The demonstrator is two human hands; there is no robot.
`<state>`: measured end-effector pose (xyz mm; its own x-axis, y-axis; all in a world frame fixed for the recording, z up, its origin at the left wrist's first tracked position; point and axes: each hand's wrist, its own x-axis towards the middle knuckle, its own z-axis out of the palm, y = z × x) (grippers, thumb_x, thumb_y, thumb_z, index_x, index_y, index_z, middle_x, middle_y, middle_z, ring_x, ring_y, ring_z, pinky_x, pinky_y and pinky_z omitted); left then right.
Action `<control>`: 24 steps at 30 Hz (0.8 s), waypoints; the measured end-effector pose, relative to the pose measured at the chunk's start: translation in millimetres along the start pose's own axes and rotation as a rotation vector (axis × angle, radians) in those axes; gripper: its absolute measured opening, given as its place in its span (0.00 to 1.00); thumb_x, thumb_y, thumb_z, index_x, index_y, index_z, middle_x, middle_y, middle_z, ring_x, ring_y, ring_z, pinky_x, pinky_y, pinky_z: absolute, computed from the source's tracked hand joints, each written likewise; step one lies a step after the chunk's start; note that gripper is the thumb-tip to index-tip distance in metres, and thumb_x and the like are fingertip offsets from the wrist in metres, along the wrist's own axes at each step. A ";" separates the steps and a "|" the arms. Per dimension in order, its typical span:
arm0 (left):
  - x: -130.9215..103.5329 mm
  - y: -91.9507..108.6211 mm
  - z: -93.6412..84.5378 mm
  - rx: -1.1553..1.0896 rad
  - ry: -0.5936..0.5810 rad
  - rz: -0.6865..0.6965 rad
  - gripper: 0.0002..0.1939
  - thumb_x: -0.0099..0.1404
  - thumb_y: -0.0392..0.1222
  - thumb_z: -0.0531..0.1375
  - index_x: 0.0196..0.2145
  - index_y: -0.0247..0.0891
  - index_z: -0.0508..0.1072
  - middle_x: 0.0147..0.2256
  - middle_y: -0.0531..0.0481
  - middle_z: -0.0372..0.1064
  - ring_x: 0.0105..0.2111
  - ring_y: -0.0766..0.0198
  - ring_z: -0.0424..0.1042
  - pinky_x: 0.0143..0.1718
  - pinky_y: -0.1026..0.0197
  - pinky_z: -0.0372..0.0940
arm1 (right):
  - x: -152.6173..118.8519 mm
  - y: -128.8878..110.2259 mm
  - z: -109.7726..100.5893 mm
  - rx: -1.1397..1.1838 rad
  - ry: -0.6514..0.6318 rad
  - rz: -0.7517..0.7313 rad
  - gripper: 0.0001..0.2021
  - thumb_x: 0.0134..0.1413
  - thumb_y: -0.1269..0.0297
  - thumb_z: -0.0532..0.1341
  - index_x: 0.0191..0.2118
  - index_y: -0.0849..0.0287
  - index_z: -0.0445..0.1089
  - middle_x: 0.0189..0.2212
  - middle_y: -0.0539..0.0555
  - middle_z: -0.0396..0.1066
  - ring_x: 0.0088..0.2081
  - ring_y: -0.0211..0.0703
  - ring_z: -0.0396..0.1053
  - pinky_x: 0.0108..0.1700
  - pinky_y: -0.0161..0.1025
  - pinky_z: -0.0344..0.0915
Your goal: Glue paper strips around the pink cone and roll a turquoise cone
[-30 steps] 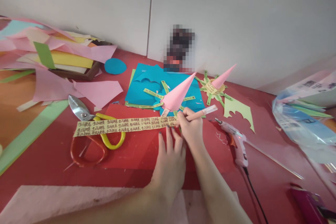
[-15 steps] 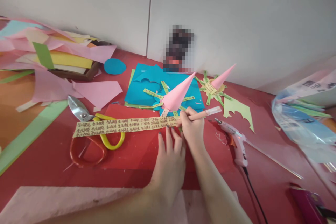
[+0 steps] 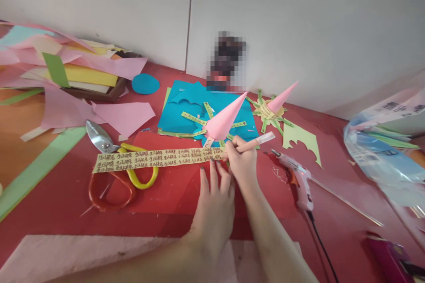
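Observation:
My right hand (image 3: 242, 161) is closed around a pale pink pen (image 3: 255, 142), its tip by the right end of a yellow paper strip (image 3: 159, 159) covered in rows of handwritten characters. Flat, with fingers stretched out, my left hand (image 3: 214, 192) touches the strip's lower edge near that end. The strip's left part lies across a pair of scissors (image 3: 141, 180) with one yellow and one red handle. Just beyond my hands stands a pink paper cone (image 3: 223, 119) with green written strips radiating around it, on blue paper (image 3: 172, 108).
A pink glue gun (image 3: 299, 181) with a cord lies to the right. Behind it are a second, smaller cone (image 3: 282, 99) and a cut green sheet (image 3: 303, 139). Paper scraps (image 3: 86, 70) pile up at the left, and a plastic bag (image 3: 375, 146) sits at far right.
My right hand has shifted slightly, and the pen's rear end has moved a little left and up. My left hand and the strip stay in place.

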<state>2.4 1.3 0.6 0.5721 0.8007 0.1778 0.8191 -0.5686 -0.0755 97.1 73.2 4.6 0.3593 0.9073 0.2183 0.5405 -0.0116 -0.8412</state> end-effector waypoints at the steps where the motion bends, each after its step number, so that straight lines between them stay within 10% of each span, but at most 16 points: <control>1: 0.0 -0.1 0.0 -0.002 -0.001 0.001 0.24 0.57 0.40 0.52 0.51 0.29 0.66 0.52 0.33 0.61 0.54 0.39 0.57 0.50 0.41 0.58 | -0.1 0.2 -0.1 -0.001 -0.005 0.002 0.13 0.47 0.66 0.53 0.16 0.56 0.51 0.11 0.43 0.54 0.16 0.32 0.56 0.21 0.31 0.53; 24: 0.4 -0.2 -0.3 -0.011 -0.007 -0.008 0.25 0.57 0.40 0.52 0.52 0.29 0.65 0.52 0.32 0.61 0.55 0.38 0.56 0.51 0.41 0.56 | 0.3 -2.5 -0.8 0.006 0.027 0.004 0.13 0.47 0.67 0.54 0.16 0.56 0.52 0.11 0.43 0.56 0.16 0.32 0.55 0.22 0.31 0.54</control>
<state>2.4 1.7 1.0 0.5661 0.8062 0.1719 0.8231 -0.5644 -0.0635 96.5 73.2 7.2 0.3815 0.8957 0.2284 0.5343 -0.0121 -0.8452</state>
